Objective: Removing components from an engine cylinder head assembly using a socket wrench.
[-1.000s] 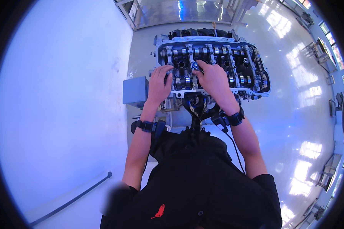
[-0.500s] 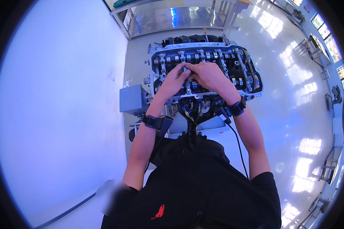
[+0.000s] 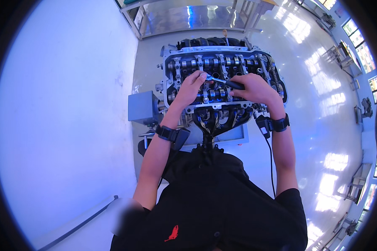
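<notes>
A ratchet wrench (image 3: 220, 80) with a bright metal head and a black handle lies level above the open top of an engine (image 3: 188, 107). My left hand (image 3: 190, 88) is closed round its head end, thumb on top. Whatever sits beneath the head is hidden by those fingers. At the other end, my right hand (image 3: 257, 88) grips the end of the black handle between thumb and fingers. Under both hands run the camshafts (image 3: 211, 62) with shiny lobes and bearing caps. A timing chain (image 3: 275, 75) shows at the engine's right end.
Dark exhaust pipes (image 3: 209, 123) curve down from the engine's near side. A grey box (image 3: 142, 108) sits at its left, close to a white wall (image 3: 71, 104). Beyond the engine stands a metal-topped bench (image 3: 184, 19). A black cable (image 3: 271, 163) hangs from my right wrist strap.
My right hand has moved right, away from my left hand, and now grips the handle. The ratchet wrench, mostly hidden before, now shows between both hands. The left hand has barely moved.
</notes>
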A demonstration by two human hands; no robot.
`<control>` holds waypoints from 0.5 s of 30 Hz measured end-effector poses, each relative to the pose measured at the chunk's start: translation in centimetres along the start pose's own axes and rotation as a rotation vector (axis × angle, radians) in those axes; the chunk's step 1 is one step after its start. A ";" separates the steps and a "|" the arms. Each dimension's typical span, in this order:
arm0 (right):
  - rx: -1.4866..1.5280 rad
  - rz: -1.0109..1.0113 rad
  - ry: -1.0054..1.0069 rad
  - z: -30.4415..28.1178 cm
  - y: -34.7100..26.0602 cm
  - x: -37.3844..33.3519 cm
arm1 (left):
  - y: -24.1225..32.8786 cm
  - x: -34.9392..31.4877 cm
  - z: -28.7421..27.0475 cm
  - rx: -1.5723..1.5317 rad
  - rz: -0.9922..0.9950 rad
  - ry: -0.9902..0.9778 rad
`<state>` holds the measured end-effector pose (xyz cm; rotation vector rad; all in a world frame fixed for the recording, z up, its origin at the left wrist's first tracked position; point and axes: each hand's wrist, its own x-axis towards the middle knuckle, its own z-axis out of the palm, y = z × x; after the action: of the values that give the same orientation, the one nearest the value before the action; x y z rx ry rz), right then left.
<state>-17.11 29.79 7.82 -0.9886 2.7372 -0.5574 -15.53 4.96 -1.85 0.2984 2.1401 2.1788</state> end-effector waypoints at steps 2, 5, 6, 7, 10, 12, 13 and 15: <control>0.154 0.023 -0.090 -0.7 -0.1 0.0 | 0.1 -0.1 0.3 -0.036 0.012 0.014; 0.204 -0.058 -0.003 -0.2 1.2 -0.3 | 0.3 -0.2 0.7 -0.026 -0.003 0.025; 0.076 -0.121 0.093 -0.1 1.2 -0.4 | 0.8 -0.3 0.8 0.037 0.003 0.028; 0.076 -0.123 0.091 -0.2 1.1 -0.3 | 0.6 -0.3 0.8 0.036 0.003 0.032; -0.011 -0.134 0.053 -0.6 0.6 -0.3 | 0.3 -0.2 1.0 0.090 0.024 0.054; -0.057 -0.166 0.054 -0.6 0.7 -0.1 | 0.4 -0.4 1.0 0.114 -0.023 0.071; -0.059 -0.160 0.056 -0.6 0.8 -0.1 | 0.6 -0.4 1.1 0.112 -0.021 0.065; -0.068 -0.208 0.049 -0.5 1.1 -0.1 | 0.9 -0.5 1.3 0.109 -0.069 0.085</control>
<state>-17.77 30.76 7.85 -1.3027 2.7296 -0.5299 -14.70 6.07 -1.03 0.1386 2.2823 2.0779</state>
